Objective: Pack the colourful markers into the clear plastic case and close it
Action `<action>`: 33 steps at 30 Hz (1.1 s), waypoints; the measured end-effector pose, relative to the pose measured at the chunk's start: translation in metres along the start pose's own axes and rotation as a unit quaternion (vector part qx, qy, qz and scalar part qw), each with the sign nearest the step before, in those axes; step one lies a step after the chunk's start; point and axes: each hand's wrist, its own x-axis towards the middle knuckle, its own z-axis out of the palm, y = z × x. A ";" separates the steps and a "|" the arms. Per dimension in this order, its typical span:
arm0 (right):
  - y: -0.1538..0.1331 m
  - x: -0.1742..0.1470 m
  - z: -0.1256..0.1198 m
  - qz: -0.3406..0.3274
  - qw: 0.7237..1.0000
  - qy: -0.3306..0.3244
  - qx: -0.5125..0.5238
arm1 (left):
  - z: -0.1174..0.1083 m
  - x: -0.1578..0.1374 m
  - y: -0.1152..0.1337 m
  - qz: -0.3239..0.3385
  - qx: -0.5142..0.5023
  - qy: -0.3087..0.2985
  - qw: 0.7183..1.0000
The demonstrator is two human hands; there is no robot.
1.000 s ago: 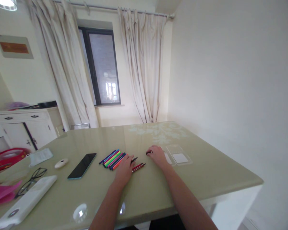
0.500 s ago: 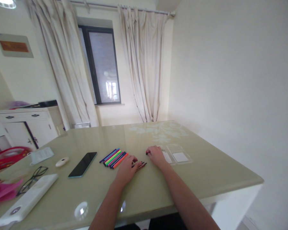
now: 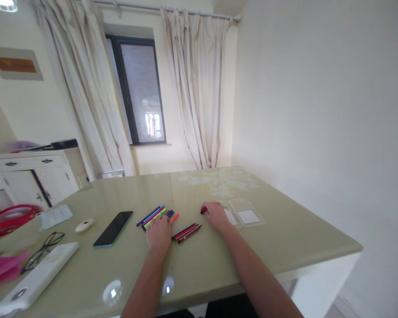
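My left hand (image 3: 159, 234) lies over the near end of a row of coloured marker pens (image 3: 152, 214). Its fingers are bent round an orange marker pen (image 3: 174, 218), whose right end sticks out past them. Just right of this hand, several dark red pens (image 3: 187, 232) lie side by side, their pointed dark tips toward the upper right. My right hand (image 3: 215, 214) rests on the table, thumb and fingers pinched on a small dark red piece (image 3: 203, 210) that looks like a pen cap. Partly behind that hand are clear plastic cases (image 3: 248, 216) with white inserts.
Left of the markers lie a black phone (image 3: 113, 229), a white oval object (image 3: 84, 225), glasses (image 3: 43, 251), a long white case (image 3: 36, 278), a face mask (image 3: 56, 216) and pink material (image 3: 6, 267). The table (image 3: 285, 247) runs close along the right wall.
My left hand has moved left from the dark red pens onto the row of markers, leaving those pens uncovered. The orange marker has shifted slightly right. My right hand stays in place.
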 end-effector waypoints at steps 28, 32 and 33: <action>-0.015 0.015 -0.002 -0.022 0.996 0.081 0.015 | 0.005 0.000 0.013 0.128 -0.154 -0.049 0.979; -0.027 0.028 0.005 -0.023 0.996 -0.009 -0.083 | 0.001 0.004 0.004 0.037 -0.117 -0.011 0.992; -0.029 0.030 0.007 -0.022 0.995 -0.021 -0.090 | -0.001 0.004 0.001 0.003 -0.090 0.005 0.996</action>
